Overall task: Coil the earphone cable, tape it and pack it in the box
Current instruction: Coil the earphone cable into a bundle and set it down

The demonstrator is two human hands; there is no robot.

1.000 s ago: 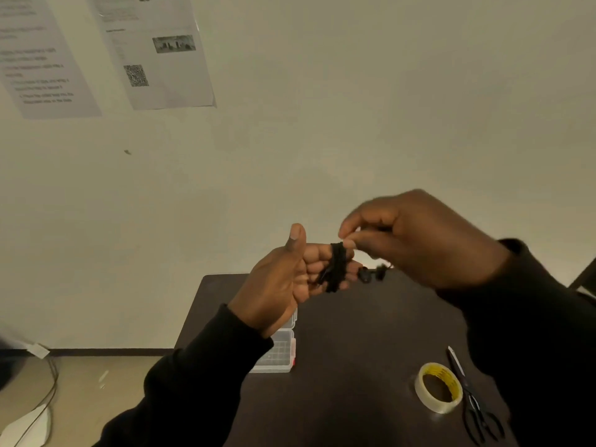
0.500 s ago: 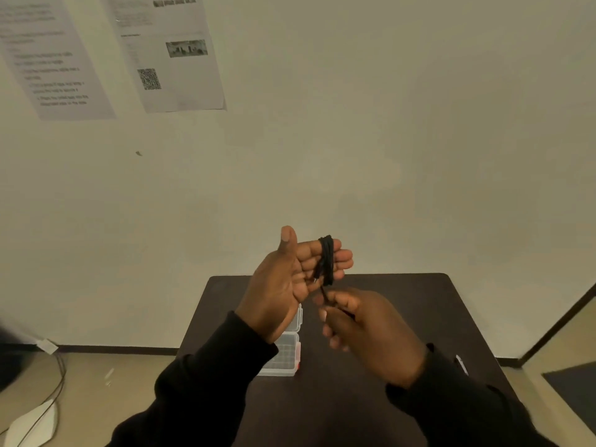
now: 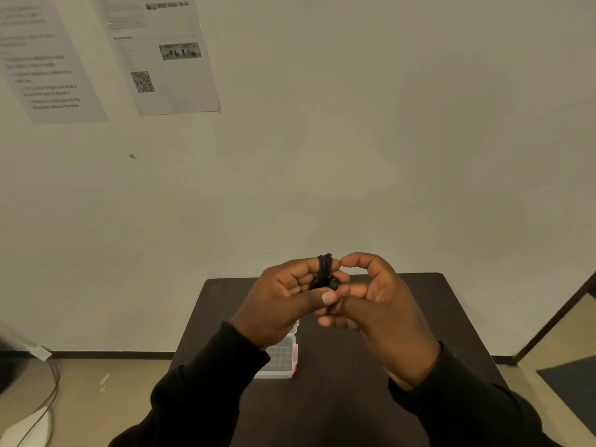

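Note:
The black earphone cable (image 3: 325, 271) is wound in a tight coil around the fingers of my left hand (image 3: 283, 301), which I hold up above the dark table (image 3: 419, 317). A black earbud sits at the coil's lower end by my left thumb. My right hand (image 3: 377, 311) is pressed against the left one, its forefinger and thumb curled beside the coil; whether it grips the cable's end is hidden. The clear plastic box (image 3: 282, 361) with red latches lies on the table below my left wrist, partly covered by it.
A cream wall with two printed sheets (image 3: 167, 53) rises behind the table. Cables (image 3: 48, 395) run over the floor at the left. A dark door frame (image 3: 554, 321) stands at the right. Tape and scissors are out of view.
My right hand rose from below the coil and closed in against my left fingers. My left thumb folded down across the palm. The view tilted up, so tape and scissors left the frame.

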